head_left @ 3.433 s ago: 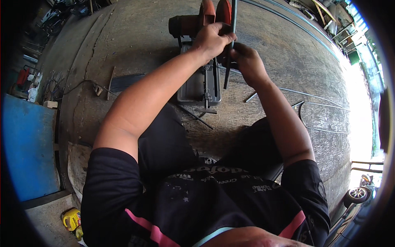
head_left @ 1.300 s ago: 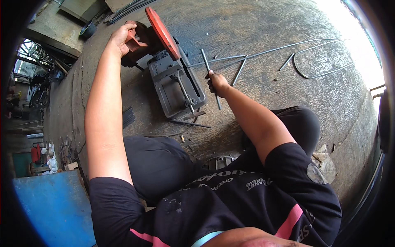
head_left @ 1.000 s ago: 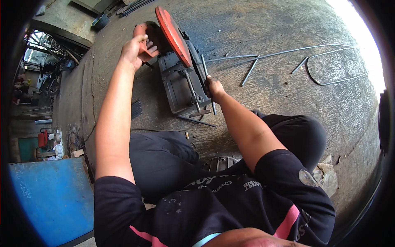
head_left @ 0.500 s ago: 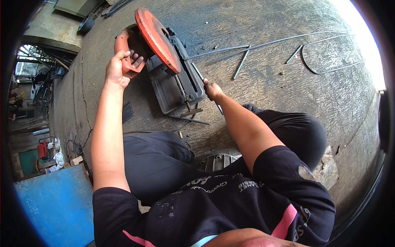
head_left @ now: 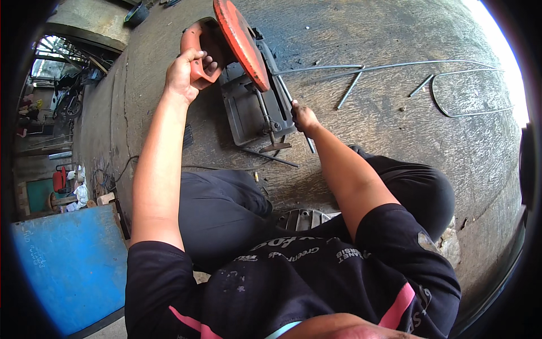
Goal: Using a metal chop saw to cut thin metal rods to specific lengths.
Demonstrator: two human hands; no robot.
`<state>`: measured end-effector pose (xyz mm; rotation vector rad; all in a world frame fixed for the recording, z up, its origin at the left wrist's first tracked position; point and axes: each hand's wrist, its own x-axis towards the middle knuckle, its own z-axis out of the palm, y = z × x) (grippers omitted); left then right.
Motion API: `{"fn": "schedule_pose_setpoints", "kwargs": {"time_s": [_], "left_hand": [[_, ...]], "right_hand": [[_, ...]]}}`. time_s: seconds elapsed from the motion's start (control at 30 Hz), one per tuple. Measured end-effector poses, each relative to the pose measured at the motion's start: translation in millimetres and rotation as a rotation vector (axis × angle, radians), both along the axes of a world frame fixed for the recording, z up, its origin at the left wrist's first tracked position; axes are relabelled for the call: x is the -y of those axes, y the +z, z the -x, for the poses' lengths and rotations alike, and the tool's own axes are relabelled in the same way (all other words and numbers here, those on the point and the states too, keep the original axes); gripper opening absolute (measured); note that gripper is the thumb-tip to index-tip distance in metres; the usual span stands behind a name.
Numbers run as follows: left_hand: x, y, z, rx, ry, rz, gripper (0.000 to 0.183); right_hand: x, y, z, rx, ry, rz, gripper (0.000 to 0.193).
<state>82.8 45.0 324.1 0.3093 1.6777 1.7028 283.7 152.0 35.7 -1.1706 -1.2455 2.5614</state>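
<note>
My left hand [head_left: 182, 78] is wrapped round the orange handle [head_left: 192, 40] of a chop saw. The saw's round orange guard [head_left: 241, 44] stands tilted over the grey metal base [head_left: 237, 121]. Along the right side of that base, my right hand [head_left: 305, 118] is closed on a thin metal rod [head_left: 311, 145], whose lower end sticks out below my fingers. A clamp screw with a T-shaped handle [head_left: 275, 147] comes out of the near end of the base. The cutting disc is mostly hidden by the guard.
Long bent rods [head_left: 406, 64] and a short rod [head_left: 350, 89] lie on the rough floor to the right. Another short rod [head_left: 274, 158] lies by the base's near end. A cable [head_left: 214, 167] runs left across the floor. A blue panel [head_left: 73, 265] stands at lower left.
The whole view has shifted, so the saw and floor things sit farther right in the picture. Both hands keep their grips on the handle and the rod.
</note>
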Motion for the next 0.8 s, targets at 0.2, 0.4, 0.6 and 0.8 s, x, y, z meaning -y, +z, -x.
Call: {"fn": "schedule_pose_setpoints", "kwargs": {"time_s": [0.2, 0.4, 0.6, 0.8], "left_hand": [[0, -1, 0, -0.002, -0.014, -0.002, 0.026], [1, 1, -4, -0.006, -0.008, 0.017, 0.028], [1, 3, -9, -0.036, -0.007, 0.018, 0.031], [3, -1, -5, -0.059, -0.003, 0.008, 0.028]], "right_hand": [[-2, -3, 2, -0.005, -0.003, -0.017, 0.039], [-8, -1, 1, -0.054, 0.001, -0.006, 0.034], [-11, -1, -2, -0.074, -0.001, 0.031, 0.035], [-9, -1, 2, -0.104, 0.087, 0.136, 0.037]]}}
